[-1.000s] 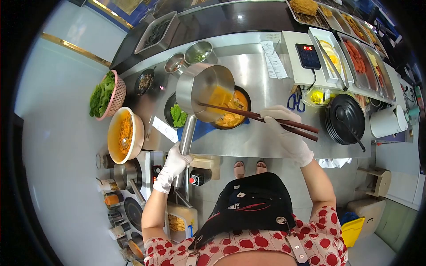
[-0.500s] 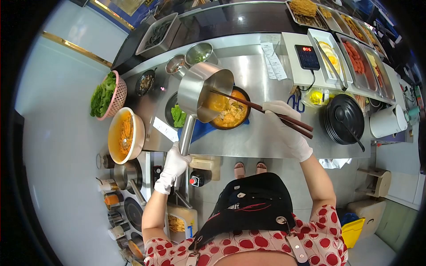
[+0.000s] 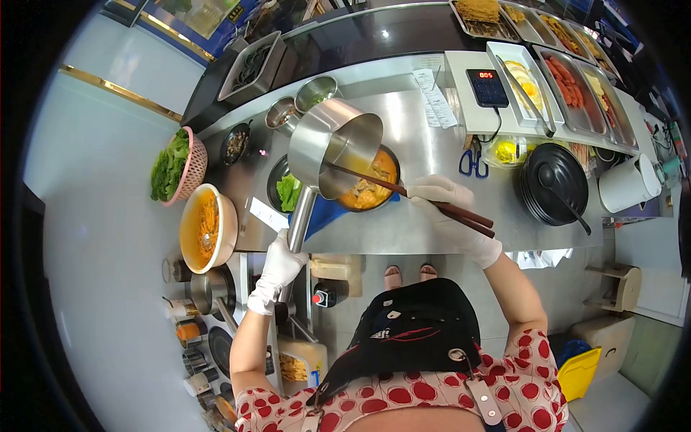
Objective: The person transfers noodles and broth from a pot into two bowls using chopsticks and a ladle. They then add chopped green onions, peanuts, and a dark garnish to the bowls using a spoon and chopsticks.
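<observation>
My left hand (image 3: 281, 265), in a white glove, is closed round the long handle of a steel saucepan (image 3: 308, 147). The saucepan is tipped on its side over a black bowl (image 3: 395, 160), its mouth facing right. Orange soup with chunky pieces (image 3: 367, 191) lies in the bowl. In my gloved right hand (image 3: 453, 216) I grip dark brown chopsticks (image 3: 468, 218), their tips reaching into the saucepan's mouth. Partly behind the saucepan stands another dark bowl with green lettuce (image 3: 288, 191). A blue cloth (image 3: 324, 218) lies beneath the bowls.
A pink basket of greens (image 3: 193, 167) and a tub of orange shreds (image 3: 229, 229) stand at the left. Stacked black plates (image 3: 536, 186) with a ladle, blue-handled scissors (image 3: 473, 163) and food trays (image 3: 576, 93) are on the right. Small steel pots (image 3: 315, 92) stand behind.
The chopsticks and my right hand have shifted left, bringing the tips further into the saucepan. The saucepan stays tilted over the bowl. The whole view has shifted slightly.
</observation>
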`<state>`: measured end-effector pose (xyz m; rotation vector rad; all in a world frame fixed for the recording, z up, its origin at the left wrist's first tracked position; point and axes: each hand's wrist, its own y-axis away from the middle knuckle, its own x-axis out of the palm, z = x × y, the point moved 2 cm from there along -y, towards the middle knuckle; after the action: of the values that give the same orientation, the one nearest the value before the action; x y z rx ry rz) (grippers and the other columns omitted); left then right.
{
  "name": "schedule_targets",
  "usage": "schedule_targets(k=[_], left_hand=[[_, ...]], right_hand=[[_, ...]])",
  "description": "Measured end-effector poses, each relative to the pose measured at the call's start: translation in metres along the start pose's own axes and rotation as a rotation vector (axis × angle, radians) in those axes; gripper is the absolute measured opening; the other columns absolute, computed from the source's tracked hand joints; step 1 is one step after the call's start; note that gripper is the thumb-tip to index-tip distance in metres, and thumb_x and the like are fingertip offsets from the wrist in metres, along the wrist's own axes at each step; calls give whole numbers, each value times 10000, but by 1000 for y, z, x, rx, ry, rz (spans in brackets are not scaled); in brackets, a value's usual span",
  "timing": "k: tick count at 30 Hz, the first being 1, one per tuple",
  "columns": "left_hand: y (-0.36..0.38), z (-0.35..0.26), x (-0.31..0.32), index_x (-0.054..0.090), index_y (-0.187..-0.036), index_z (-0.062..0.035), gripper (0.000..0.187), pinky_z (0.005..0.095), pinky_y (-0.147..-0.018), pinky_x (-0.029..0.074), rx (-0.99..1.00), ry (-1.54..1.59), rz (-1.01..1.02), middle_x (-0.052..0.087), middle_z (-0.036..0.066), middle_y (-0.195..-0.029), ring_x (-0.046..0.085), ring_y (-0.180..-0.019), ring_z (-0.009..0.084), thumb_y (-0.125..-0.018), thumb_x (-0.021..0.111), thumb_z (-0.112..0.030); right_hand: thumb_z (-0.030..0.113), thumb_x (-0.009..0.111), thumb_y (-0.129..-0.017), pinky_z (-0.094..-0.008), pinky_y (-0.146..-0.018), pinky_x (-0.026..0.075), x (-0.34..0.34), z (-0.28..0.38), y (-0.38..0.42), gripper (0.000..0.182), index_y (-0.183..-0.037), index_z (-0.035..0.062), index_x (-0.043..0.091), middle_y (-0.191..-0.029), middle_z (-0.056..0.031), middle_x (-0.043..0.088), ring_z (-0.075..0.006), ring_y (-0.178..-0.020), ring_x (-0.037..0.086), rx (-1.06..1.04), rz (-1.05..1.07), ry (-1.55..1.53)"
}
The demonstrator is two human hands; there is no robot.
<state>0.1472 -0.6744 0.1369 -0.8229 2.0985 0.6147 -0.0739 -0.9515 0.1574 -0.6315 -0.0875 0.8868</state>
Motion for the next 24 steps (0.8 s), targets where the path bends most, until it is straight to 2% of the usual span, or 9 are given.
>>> schedule_targets(k=[2,7,9,13,16,18,24], left_hand=[[2,-3,-1,510,-987,53,344,446,-683,508,5,49,11,624,273,-752,629,-778,450,-681,640,-36],[3,-4,0,499,-995,29,349,464,-703,510,18,-123,-63,624,283,-750,624,-778,456,-685,635,-57],[4,-4,1,492,-1003,27,358,475,-705,509,17,-156,-79,623,289,-750,622,-778,459,-686,635,-61],[5,-11,-1,478,-1011,21,362,498,-700,504,-5,-264,-105,617,301,-748,619,-772,465,-691,630,-56],[5,-15,-4,472,-1000,16,345,504,-697,502,31,-292,-107,612,301,-732,615,-762,471,-696,622,-47],[6,-17,-5,470,-997,12,340,505,-690,503,43,-301,-122,612,298,-727,614,-756,471,-698,620,-43],[9,-25,-3,471,-1006,2,346,502,-663,506,33,-339,-153,611,288,-711,618,-734,462,-697,623,-38]], right_hand=[[20,671,-819,-305,-743,515,-3,0,4,122,-941,23,663,-954,-124,660,-250,-829,646,-15,17,37],[16,666,-819,-306,-727,517,-36,20,14,112,-929,34,657,-931,-129,658,-259,-801,649,7,76,90],[24,672,-813,-311,-691,521,-43,22,21,103,-912,45,656,-898,-112,665,-248,-755,655,40,30,203],[34,683,-802,-315,-660,522,-45,23,23,107,-905,53,656,-874,-97,669,-242,-720,655,-24,-34,191],[16,660,-806,-313,-717,521,-42,22,25,102,-906,36,662,-914,-122,673,-248,-787,659,54,-8,195],[55,698,-792,-318,-639,515,-40,17,28,126,-910,66,658,-872,-92,667,-241,-718,650,-60,-3,236],[56,691,-800,-332,-635,508,-34,18,33,125,-920,63,656,-861,-97,658,-257,-710,637,-17,-2,201]])
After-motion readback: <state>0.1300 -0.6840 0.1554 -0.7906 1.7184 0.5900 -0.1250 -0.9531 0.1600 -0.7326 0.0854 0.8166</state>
